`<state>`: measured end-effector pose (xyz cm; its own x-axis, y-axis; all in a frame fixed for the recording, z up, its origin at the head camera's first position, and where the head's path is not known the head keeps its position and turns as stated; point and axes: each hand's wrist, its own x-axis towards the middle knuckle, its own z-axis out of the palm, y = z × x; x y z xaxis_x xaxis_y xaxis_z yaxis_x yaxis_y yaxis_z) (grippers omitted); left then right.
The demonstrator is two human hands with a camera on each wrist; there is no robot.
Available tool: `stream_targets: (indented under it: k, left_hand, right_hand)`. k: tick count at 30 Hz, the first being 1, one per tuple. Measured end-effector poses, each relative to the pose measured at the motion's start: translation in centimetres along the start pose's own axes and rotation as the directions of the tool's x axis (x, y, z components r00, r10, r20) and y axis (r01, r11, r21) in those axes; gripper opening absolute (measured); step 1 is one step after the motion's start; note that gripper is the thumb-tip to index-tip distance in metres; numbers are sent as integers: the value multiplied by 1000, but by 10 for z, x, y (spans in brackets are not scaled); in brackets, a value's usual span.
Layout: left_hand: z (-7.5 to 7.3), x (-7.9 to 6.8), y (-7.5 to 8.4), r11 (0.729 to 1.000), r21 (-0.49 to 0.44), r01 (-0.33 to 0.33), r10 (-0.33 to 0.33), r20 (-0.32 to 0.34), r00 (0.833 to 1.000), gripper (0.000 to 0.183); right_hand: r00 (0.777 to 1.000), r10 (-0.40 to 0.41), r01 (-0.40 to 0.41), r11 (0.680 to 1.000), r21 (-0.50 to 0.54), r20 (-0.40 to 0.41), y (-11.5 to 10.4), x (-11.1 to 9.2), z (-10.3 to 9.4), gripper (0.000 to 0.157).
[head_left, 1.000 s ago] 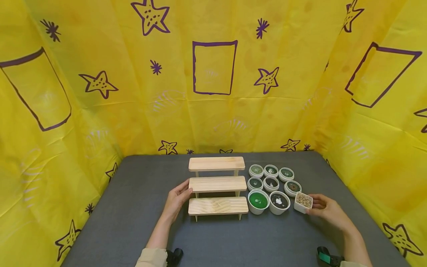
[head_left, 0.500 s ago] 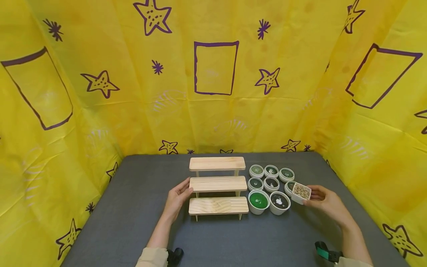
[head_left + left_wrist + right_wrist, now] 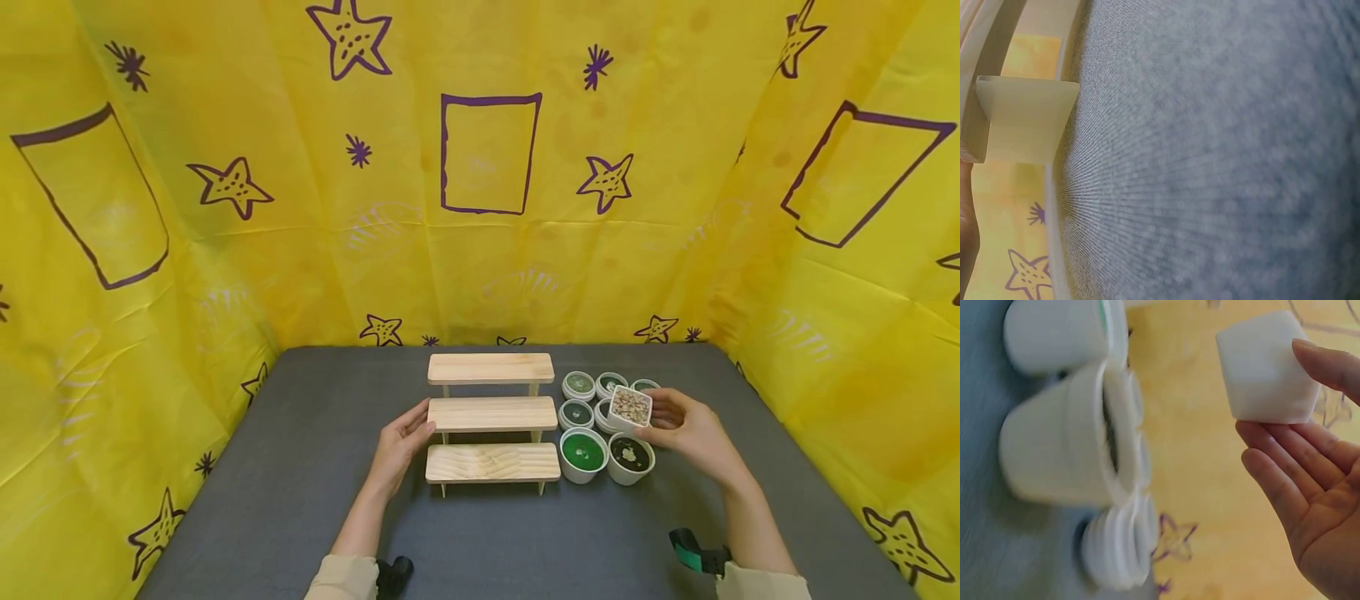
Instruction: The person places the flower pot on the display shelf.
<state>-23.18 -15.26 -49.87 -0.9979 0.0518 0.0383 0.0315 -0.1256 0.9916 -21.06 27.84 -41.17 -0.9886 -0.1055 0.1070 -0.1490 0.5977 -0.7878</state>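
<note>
My right hand (image 3: pixel 693 433) holds a small square white pot (image 3: pixel 631 407) between thumb and fingers; pale pebble-like bits fill its top. In the right wrist view this white pot (image 3: pixel 1269 369) is up off the table, higher than the round tubs. From the head view it overlaps some of the small round pots behind it. At the left end of a three-step wooden stand (image 3: pixel 491 414), my left hand (image 3: pixel 399 446) pinches the middle step's edge. The left wrist view shows a pale support leg (image 3: pixel 1025 115) of the stand, with only a bit of the hand at the edge.
Right of the stand are two larger white tubs, one with a green surface (image 3: pixel 583 451) and one with a dark surface (image 3: pixel 628 454). Several small round white pots (image 3: pixel 577 414) sit behind them. A yellow patterned cloth (image 3: pixel 480 267) walls in the grey table (image 3: pixel 315 417).
My right hand has lifted the square white pot and carried it left and back, from beside the round pots to over them. My left hand has stayed at the stand.
</note>
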Motion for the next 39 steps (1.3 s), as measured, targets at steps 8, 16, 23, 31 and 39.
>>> stream_targets:
  k: [8,16,23,31,39]
  left_hand:
    - [0,0,-1,1000,9,-9,9,4,1000,56]
    - [2,3,-3,1000,2,-13,13,21,1000,56]
    - [0,1,-2,1000,2,-25,25,5,1000,55]
    - [-2,1,-2,1000,-2,-9,9,-1,1000,54]
    - [-2,2,-1,1000,-1,2,-2,12,1000,54]
  right_hand:
    - [996,-80,79,997,8,42,-43,16,19,59]
    - [989,-107,97,990,99,104,-64,31,39,60]
    - [981,-118,88,978,188,154,-73,55,65,63]
    - [978,-133,90,965,247,162,-95,76,83,62]
    - [973,-155,106,958,267,172,-111,98,101,60]
